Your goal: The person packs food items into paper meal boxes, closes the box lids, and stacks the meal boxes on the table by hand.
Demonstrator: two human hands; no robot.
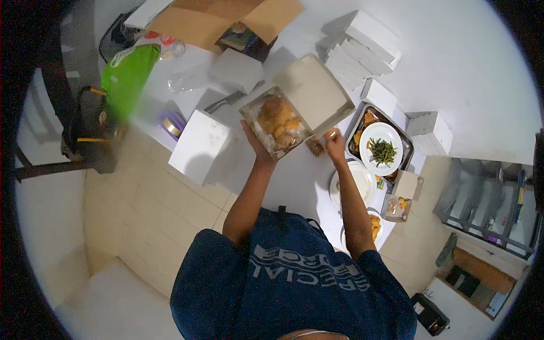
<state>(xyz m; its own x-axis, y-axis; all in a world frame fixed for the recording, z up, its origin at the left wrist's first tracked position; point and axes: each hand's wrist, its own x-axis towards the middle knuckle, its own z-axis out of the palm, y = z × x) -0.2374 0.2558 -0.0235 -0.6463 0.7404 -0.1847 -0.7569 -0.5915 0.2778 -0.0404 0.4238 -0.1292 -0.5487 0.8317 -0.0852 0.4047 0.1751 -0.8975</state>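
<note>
My left hand (256, 143) grips an open cardboard food box (329, 99) by its lower left side, fingers partly hidden underneath. Inside the tilted box lies browned food (273, 115), with paler yellow-orange pieces beside it. The lid stands folded back toward the upper right. Close to the box's right corner, my right hand (334, 145) is closed; whatever its fingers hold is too small to make out. A small brown item (315, 148) shows between that hand and the box, and I cannot tell whether the hand touches it.
Right of my hands, a plate of green beans (382, 149) rests over a metal tray (409, 142) of food. White plates (347, 195) and another open box (407, 185) sit nearer. Closed white boxes (201, 146), a knife (224, 102), purple tape (171, 123) and a large carton (190, 22) occupy the table.
</note>
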